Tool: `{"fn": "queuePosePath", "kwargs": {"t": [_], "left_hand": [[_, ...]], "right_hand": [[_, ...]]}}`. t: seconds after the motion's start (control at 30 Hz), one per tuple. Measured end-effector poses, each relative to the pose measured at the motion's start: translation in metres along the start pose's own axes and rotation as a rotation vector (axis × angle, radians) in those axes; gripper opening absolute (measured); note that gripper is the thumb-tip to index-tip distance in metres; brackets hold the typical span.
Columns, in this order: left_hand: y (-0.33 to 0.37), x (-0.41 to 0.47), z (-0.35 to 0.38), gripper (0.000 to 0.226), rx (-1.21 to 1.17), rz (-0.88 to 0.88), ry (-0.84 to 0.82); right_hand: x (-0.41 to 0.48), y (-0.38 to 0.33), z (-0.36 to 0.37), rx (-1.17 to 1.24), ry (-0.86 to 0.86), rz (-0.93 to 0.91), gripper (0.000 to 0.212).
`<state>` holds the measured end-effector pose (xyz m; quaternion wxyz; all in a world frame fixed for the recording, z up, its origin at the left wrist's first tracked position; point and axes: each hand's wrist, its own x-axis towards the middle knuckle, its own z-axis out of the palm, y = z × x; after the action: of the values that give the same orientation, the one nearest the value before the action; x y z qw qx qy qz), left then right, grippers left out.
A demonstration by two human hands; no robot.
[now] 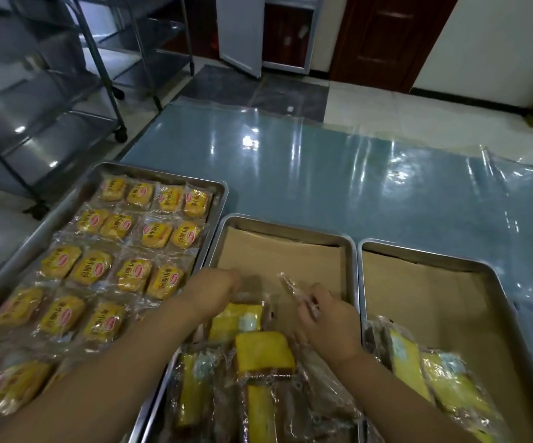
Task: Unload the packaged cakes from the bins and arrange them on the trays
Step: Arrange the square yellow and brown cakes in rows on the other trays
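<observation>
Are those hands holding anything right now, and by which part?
The right hand pinches a package by the clear end of its wrapper, over the middle tray. The left hand hides its curled fingers, so its hold cannot be told.

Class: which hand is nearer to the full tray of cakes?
Left. The left hand is beside the right rim of the full tray; the right hand is over the middle tray, near its right rim.

Observed: left hand (217, 287) and right hand (329, 321), both bare. The left forearm (99, 378) and right forearm (402, 394) are bare along their whole visible length, down to the lower frame edge. Finger detail is blurred.
</observation>
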<state>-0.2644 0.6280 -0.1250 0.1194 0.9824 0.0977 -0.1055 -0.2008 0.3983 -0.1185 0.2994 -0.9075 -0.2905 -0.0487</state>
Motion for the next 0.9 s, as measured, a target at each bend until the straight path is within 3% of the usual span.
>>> {"fn": "queuePosePath", "kwargs": {"t": [0.13,0.2,0.27,0.4,0.57,0.67,0.8,0.9], "left_hand": [[0.002,0.007,-0.029,0.007,-0.116,-0.111,0.292],[0.005,0.008,-0.037,0.011,-0.144,-0.064,0.461],[0.011,0.006,-0.037,0.009,-0.152,-0.010,0.524],[0.021,0.005,-0.009,0.017,-0.106,-0.004,0.397],[0.036,0.009,0.023,0.027,-0.224,0.088,0.195],[0.025,0.010,0.033,0.036,-0.142,0.099,0.184],[0.008,0.012,0.045,0.050,-0.002,0.191,-0.003],[0.000,0.015,0.051,0.052,0.053,0.160,-0.028]], "right_hand": [[0.021,0.003,0.002,0.136,0.011,0.130,0.021],[0.028,0.003,0.005,0.198,0.024,0.183,0.025],[0.030,0.004,0.009,0.228,0.031,0.209,0.019],[0.024,0.007,0.016,0.257,0.022,0.245,0.008],[0.024,0.014,0.016,0.254,0.030,0.310,0.012],[0.026,0.017,0.012,0.252,-0.005,0.308,0.010],[0.032,0.019,0.010,0.079,-0.074,0.224,0.016],[0.040,0.016,0.008,0.048,-0.123,0.213,0.017]]}}
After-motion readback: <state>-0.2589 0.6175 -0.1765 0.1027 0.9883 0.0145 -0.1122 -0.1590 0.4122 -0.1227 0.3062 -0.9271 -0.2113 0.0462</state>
